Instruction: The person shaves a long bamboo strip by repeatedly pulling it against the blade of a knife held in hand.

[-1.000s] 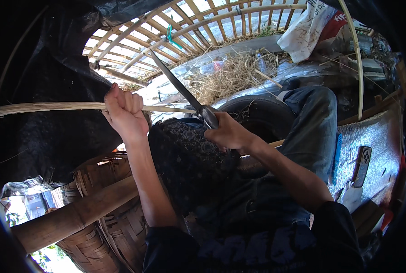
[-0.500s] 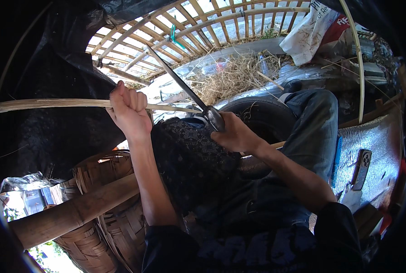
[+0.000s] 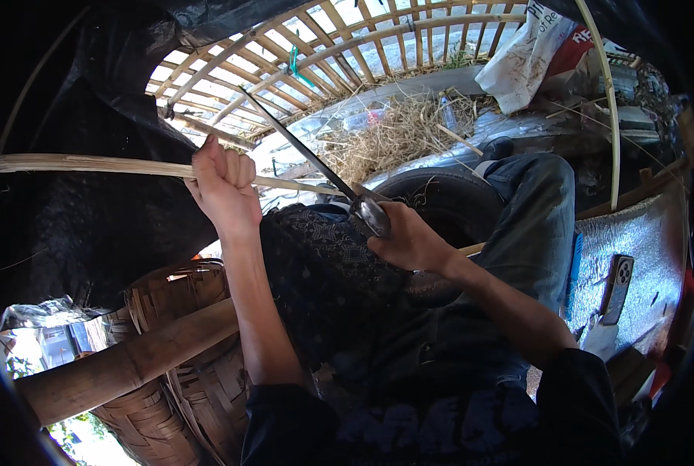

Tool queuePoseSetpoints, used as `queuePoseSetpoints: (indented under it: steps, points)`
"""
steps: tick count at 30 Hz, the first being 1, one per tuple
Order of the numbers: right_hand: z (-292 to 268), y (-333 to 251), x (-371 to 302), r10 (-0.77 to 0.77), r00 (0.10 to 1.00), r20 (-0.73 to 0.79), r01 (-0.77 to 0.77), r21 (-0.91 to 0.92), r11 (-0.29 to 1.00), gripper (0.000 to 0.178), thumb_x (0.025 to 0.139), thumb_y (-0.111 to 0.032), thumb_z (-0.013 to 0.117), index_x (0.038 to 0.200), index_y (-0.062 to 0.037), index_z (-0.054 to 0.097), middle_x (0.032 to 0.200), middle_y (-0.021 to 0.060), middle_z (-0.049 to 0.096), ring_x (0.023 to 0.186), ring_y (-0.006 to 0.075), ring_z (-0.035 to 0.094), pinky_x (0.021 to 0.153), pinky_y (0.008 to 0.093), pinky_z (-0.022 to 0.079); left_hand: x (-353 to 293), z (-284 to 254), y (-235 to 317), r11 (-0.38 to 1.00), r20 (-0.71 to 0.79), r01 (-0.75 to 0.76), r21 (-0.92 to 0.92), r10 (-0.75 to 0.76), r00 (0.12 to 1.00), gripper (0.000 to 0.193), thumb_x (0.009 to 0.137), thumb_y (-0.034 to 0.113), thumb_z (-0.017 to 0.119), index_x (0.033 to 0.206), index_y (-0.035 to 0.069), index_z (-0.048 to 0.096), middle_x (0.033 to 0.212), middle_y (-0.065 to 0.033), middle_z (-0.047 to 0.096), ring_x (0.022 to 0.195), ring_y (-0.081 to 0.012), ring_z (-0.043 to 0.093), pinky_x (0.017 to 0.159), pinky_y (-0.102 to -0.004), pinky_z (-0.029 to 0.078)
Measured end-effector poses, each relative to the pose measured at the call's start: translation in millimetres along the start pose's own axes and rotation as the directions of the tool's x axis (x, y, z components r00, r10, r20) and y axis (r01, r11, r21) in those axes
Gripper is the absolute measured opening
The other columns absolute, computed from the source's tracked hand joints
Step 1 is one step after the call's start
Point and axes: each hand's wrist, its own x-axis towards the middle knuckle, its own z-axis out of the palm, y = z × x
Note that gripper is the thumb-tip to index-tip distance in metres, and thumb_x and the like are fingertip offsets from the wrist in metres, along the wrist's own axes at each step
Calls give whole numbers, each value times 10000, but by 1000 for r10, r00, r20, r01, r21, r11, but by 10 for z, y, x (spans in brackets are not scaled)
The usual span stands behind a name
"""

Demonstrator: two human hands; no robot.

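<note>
i am splitting a bamboo strip (image 3: 90, 165) with a long knife (image 3: 300, 151).

my left hand (image 3: 224, 182) is fisting tight around the strip, which is running out toward nine o'clock. my right hand (image 3: 411, 242) is wrapping its fingers closed on the knife handle, blade pointing to eleven o'clock, over the dark cloth (image 3: 324, 272) on my lap; a woven basket (image 3: 176, 388) is sitting at seven o'clock.

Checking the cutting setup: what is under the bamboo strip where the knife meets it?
A dark patterned cloth over the knee lies under the bamboo strip near the knife. The right hand covers the contact point.
</note>
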Motion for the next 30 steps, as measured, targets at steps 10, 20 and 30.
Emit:
queuePoseSetpoints:
  steps: [10, 20, 30]
  points:
    - [336, 1066, -80, 548, 827, 128, -556, 40, 830, 429, 667, -180, 593, 993, 86, 511, 844, 230, 592, 824, 315, 598, 722, 360, 452, -13, 4, -22, 997, 89, 24, -68, -17, 996, 410, 837, 135, 473, 510, 139, 226, 443, 58, 138, 398, -51, 87, 409, -255, 97]
    - [-89, 150, 67, 240, 934, 266, -329, 368, 870, 130, 705, -110, 528, 674, 15, 511, 538, 47, 496, 439, 111, 483, 408, 267, 381, 49, -65, 24, 998, 279, 64, -9, -59, 958, 465, 853, 203, 448, 492, 163, 159, 430, 47, 98, 400, -71, 53, 417, -265, 95]
    - [-232, 171, 145, 271, 918, 290, -370, 380, 848, 103, 715, -20, 471, 621, 12, 496, 507, 39, 490, 375, 110, 439, 354, 257, 340, 28, -206, 32, 994, 350, 92, -60, -65, 934, 466, 872, 196, 422, 480, 158, 173, 416, 39, 110, 385, -74, 60, 409, -261, 111]
